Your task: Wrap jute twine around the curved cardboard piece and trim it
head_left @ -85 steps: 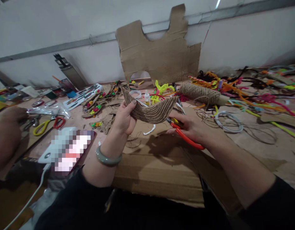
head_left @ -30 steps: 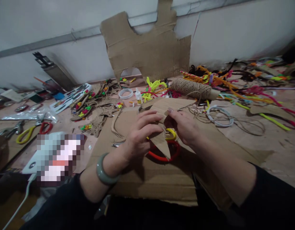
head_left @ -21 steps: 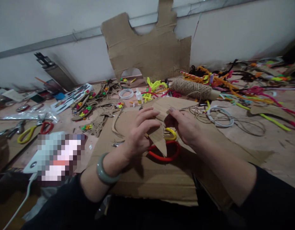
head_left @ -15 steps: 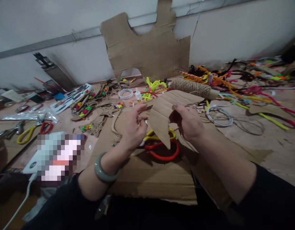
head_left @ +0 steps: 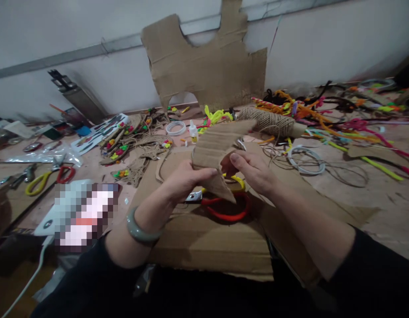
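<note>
A curved, pointed cardboard cutout (head_left: 214,145) is raised in front of me, its lower tip pointing down and its upper end blurred. My left hand (head_left: 187,179) grips its left side, thumb lying across the front and the fingers hidden behind. At the inner curved edge, my right hand (head_left: 254,170) is closed, with thumb and curled fingers against the cutout; the exact contact is partly hidden. Beneath both hands, scissors (head_left: 229,216) with red and yellow handles rest on a larger cardboard sheet (head_left: 211,247), partly covered by the cutout's tip.
A large cut cardboard sheet (head_left: 204,70) leans on the wall. Behind my hands are a twine spool (head_left: 267,120), a small glue bottle (head_left: 193,131) and a white ring (head_left: 305,160). Twine-covered pieces (head_left: 138,150) lie left, near other scissors (head_left: 38,183) and a white device (head_left: 63,207).
My left hand has gone from loose fingers beside the cutout to a thumb-over grip on it. The cutout has shifted left and turned; my right hand has slid slightly down its inner edge.
</note>
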`<state>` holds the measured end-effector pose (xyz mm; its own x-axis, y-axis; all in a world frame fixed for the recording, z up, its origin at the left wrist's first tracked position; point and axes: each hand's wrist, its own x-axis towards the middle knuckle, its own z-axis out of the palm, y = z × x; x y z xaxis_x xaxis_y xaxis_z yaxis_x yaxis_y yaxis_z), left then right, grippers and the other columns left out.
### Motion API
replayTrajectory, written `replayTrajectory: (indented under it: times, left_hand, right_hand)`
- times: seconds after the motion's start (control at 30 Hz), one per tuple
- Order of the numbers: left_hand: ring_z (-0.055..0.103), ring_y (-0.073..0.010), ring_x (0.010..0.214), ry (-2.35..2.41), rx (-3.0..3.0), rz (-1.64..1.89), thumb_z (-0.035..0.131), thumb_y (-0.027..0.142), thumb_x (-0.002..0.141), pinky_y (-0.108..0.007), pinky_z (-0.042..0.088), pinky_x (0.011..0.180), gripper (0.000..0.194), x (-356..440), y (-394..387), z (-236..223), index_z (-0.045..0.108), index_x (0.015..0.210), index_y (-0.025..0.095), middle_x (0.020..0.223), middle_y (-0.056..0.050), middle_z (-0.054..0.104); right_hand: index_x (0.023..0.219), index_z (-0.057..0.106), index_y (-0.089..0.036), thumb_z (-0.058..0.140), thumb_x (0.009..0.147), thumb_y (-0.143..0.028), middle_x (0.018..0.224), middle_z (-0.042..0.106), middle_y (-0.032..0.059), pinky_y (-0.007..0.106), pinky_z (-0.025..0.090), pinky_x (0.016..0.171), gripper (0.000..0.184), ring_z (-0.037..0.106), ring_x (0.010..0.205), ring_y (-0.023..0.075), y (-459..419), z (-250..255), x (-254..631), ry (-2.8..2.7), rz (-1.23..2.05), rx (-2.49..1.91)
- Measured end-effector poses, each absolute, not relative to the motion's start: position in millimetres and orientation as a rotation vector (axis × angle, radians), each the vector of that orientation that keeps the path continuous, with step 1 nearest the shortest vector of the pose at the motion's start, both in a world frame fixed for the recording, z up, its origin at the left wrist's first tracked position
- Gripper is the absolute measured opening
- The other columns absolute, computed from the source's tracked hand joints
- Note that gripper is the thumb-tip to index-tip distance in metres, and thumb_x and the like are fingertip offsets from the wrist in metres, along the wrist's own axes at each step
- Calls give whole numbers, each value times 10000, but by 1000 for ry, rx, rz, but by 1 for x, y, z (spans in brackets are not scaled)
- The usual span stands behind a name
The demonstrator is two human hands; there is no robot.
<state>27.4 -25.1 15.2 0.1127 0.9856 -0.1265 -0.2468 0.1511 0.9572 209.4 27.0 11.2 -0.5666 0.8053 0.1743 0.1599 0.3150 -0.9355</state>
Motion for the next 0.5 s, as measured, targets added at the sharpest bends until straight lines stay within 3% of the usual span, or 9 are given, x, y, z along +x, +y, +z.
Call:
replayTrajectory:
  times: [0.17,0.37,0.5]
  left_hand:
    - [711,-219,920,1016,918,1668,862,313,609,-329,576,839,407,6,-17,30,689,960,200,906,-36,754]
    - [714,-199,893,981,882,1766,854,344,632,-285,596,755,322,3,-15,34,677,870,221,901,-7,753]
    - [718,-191,861,988,837,1754,875,332,598,-262,601,718,343,4,-15,34,697,867,219,908,-7,761]
  right_hand:
    - [1045,709,-211,552,875,-382,967,731,73,301,482,782,288,658,884,208,23,12,212,-2662,859,-904]
    - [1246,638,-209,590,811,-193,1194,672,115,347,448,955,438,614,1107,260,8,17,209,-3027,640,-703]
    - [1255,619,-213,578,788,-167,1198,658,121,351,463,928,472,620,1086,265,5,14,205,-2975,668,-759]
